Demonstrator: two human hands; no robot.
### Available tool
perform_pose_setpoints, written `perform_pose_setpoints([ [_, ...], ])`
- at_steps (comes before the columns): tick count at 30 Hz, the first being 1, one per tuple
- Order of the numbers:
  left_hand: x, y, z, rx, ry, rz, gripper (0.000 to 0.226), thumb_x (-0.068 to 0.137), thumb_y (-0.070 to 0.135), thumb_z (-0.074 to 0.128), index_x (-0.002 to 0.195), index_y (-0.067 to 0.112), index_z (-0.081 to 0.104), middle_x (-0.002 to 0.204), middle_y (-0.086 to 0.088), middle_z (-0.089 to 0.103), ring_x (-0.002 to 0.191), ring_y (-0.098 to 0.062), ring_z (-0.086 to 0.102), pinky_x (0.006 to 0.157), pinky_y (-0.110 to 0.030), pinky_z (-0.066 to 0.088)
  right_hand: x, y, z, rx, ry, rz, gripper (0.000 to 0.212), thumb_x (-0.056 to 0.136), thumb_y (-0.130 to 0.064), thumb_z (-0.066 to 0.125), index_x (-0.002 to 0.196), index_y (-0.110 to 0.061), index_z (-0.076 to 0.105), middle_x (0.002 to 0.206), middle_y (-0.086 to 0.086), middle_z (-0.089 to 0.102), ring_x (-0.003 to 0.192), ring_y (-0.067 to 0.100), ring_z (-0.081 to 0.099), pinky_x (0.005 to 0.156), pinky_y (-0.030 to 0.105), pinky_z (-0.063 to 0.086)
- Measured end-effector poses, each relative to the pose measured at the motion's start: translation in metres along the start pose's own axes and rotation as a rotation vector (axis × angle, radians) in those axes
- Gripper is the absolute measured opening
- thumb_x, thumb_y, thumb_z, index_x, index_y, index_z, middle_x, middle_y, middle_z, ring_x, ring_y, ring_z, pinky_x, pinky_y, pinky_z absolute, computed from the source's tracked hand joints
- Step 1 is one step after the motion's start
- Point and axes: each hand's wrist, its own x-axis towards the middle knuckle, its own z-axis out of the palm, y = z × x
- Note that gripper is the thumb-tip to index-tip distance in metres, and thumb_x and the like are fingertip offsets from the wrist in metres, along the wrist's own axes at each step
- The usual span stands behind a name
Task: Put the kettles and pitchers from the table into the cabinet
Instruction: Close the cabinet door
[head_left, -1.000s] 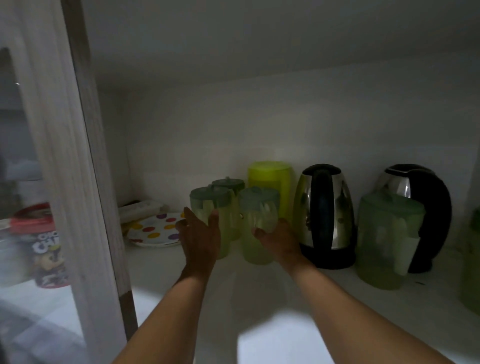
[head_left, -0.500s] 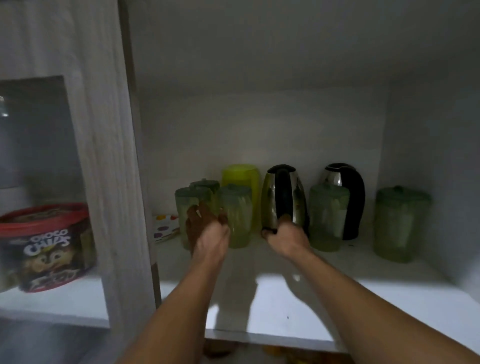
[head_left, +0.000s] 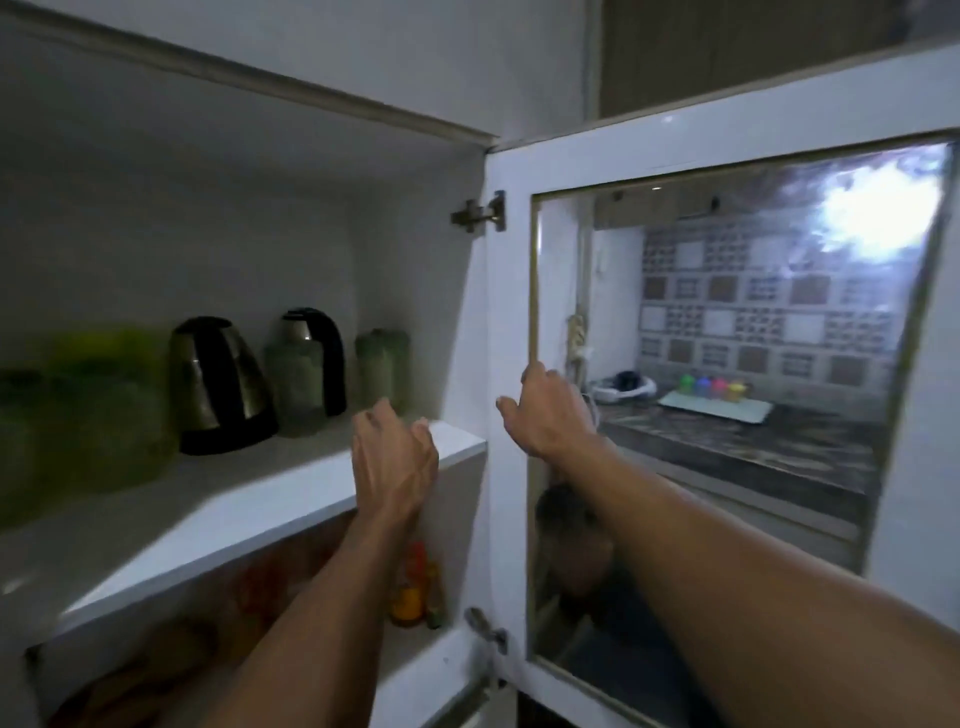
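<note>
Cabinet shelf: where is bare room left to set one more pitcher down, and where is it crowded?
Bare: the front strip of the shelf, between the row and the front edge, from the steel kettle across to the left hand. Crowded: the back, from the blurred green pitchers past the rear kettle to the pitcher by the right wall.

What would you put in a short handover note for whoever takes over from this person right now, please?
Left hand: relaxed, holds nothing, in front of the shelf edge.
Right hand: touches the open door on its white frame beside the glass; whether it grips is unclear.
Things: two kettles and several green pitchers stand upright on the cabinet shelf; those at the left are blurred.
Done: these are stored; neither hand carries anything.
Left: the table is out of view, so check it for leftovers; otherwise probably close the door.
</note>
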Motion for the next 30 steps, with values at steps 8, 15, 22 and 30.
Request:
perform_pose_setpoints([
  [8, -0.132, 0.156, 0.099, -0.143, -0.272, 0.225, 0.062, 0.093, 0.032, 0.055, 0.145, 0.007, 0.033, 0.144, -0.019, 0.039, 0.128, -0.037, 0.045, 0.106, -0.044, 0.04, -0.064, 0.127, -0.149, -0.136, 0.265, 0.194, 0.041, 0.096, -0.031, 0.048, 0.13, -0.007, 0.048, 0.136, 0.017, 0.051, 0.124, 0.039, 0.047, 0.098, 0.049, 0.043],
  [15, -0.244, 0.275, 0.182, -0.268, -0.404, 0.316, 0.088, 0.087, 0.038, 0.065, 0.152, 0.004, 0.016, 0.154, -0.022, 0.024, 0.141, -0.038, 0.029, 0.114, -0.043, 0.028, -0.102, 0.229, -0.25, -0.206, 0.446, 0.266, 0.035, 0.096, -0.027, 0.046, 0.126, -0.009, 0.048, 0.131, 0.014, 0.051, 0.119, 0.037, 0.048, 0.096, 0.05, 0.044],
  [22, -0.296, 0.325, 0.241, -0.254, -0.334, 0.273, 0.105, 0.077, 0.039, 0.078, 0.15, 0.002, 0.013, 0.155, -0.026, 0.016, 0.142, -0.043, 0.02, 0.114, -0.049, 0.027, -0.094, 0.3, -0.281, -0.093, 0.339, 0.283, 0.048, 0.098, -0.035, 0.048, 0.135, -0.005, 0.039, 0.136, 0.019, 0.05, 0.119, 0.04, 0.052, 0.092, 0.045, 0.044],
  [30, -0.278, 0.337, 0.261, -0.139, -0.344, 0.285, 0.12, 0.074, 0.041, 0.08, 0.153, 0.005, -0.002, 0.157, -0.026, 0.001, 0.146, -0.043, 0.01, 0.118, -0.05, 0.024, -0.048, 0.3, -0.265, 0.252, 0.328, 0.347, 0.057, 0.099, -0.042, 0.047, 0.141, -0.008, 0.03, 0.143, 0.017, 0.05, 0.123, 0.04, 0.053, 0.093, 0.042, 0.044],
])
